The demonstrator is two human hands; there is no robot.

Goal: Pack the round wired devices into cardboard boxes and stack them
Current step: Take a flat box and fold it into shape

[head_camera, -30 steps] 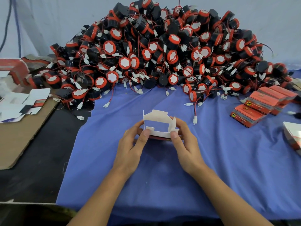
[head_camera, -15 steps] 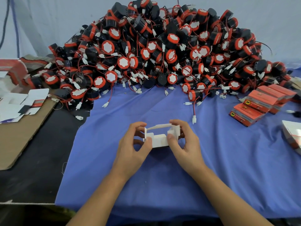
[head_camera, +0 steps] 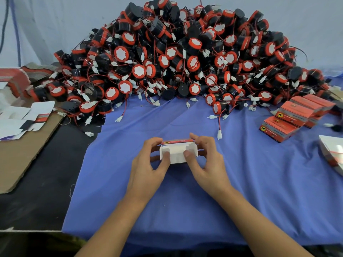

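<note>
Grip: left hand [head_camera: 148, 164] and right hand [head_camera: 206, 162] both clasp one small box [head_camera: 176, 153] between them, curled round its ends with the thumbs pressed on its white near face.
Flat cartons [head_camera: 27, 115]: lie unfolded at the far left, beside the heap, untouched.
Left hand: holds the box's left end and pushes a flap flat with the thumb.
Box: sits in the middle before me, low over the blue cloth [head_camera: 259, 182]. A second ago it is an open sleeve with its flaps standing up; now the flaps are folded in, the near end reads as closed, and a red edge shows along the top.
Right hand: holds the right end, thumb on the flap likewise.
Devices [head_camera: 185, 58]: heaped behind the box, apart from my hands; I see none inside the box.
Packed boxes [head_camera: 289, 121]: stacked at the right, by the heap's edge.
Meaning: one end seems shut, so I judge the box nearly ready for a device. The flaps may spring back if I ease off too soon.
</note>
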